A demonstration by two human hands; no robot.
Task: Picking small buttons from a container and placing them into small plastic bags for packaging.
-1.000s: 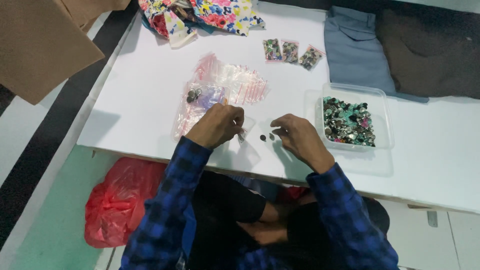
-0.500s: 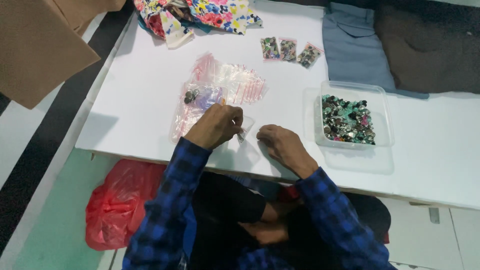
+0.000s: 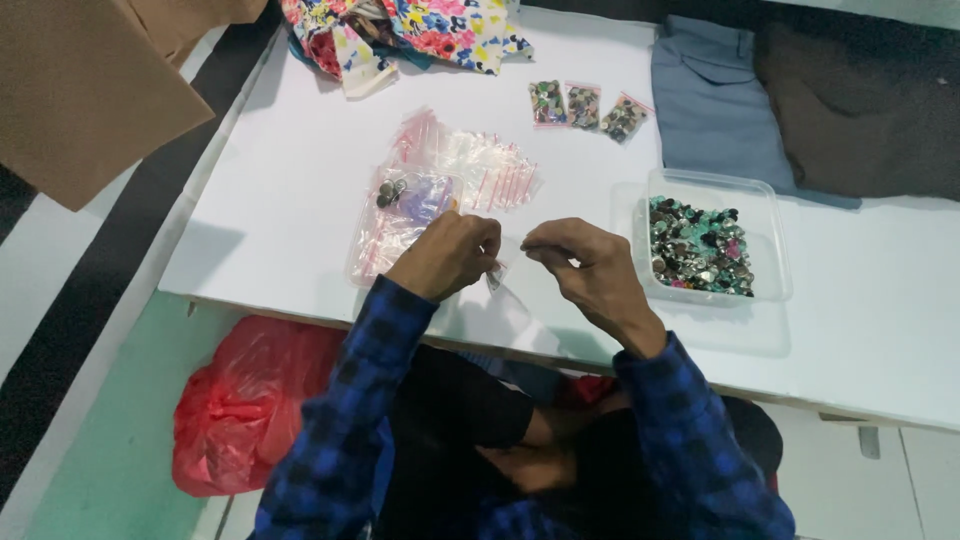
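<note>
My left hand and my right hand meet over the near edge of the white table, both pinching a small clear zip bag that hangs between them. Behind my left hand lies a loose heap of empty clear zip bags with red strips, with a few dark buttons on it. To the right of my right hand stands a clear plastic tub filled with several small mixed-colour buttons.
Three small filled bags lie in a row at the back. Floral cloth lies at the far edge, a grey-blue garment and a dark brown one at the right. A red plastic bag sits below the table; brown cardboard at left.
My right hand has lifted from the table and moved toward my left hand. Both hands now hold the small clear bag up between them.
</note>
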